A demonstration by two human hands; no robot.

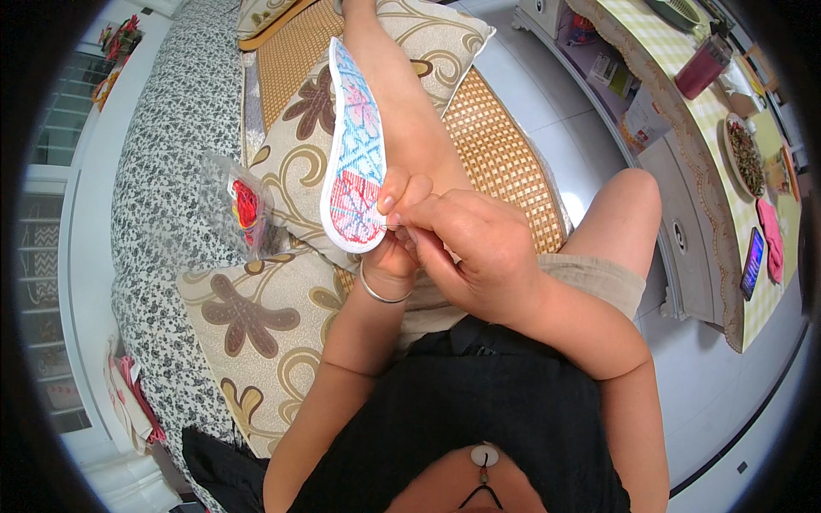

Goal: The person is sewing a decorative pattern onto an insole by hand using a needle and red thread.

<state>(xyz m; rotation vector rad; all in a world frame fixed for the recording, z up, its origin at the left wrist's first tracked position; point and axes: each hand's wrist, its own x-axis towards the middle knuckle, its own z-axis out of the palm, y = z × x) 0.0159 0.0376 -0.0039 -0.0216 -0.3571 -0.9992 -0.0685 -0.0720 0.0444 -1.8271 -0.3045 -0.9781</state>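
Observation:
An embroidered insole (357, 145) with a white edge stands out in front of me, its wide end toward me. Pink, red and blue stitching covers its face. My left hand (409, 186) is closed on its right edge near the wide end, some fingers hidden behind it; a silver bangle (382, 292) circles that wrist. Close against it, my right hand (483, 244) is pinched at the insole's edge. A thin, needle-like line shows at its fingertips, too small to make out fully. Any thread on it cannot be made out.
Left of the insole, a clear plastic bag (244, 205) holds red and coloured thread. Patterned cushions (248, 321) and a woven mat (505, 154) lie around my legs. At right, a cloth-covered table (684, 128) bears a purple bottle (703, 67), a plate of food (744, 154) and a phone (753, 263).

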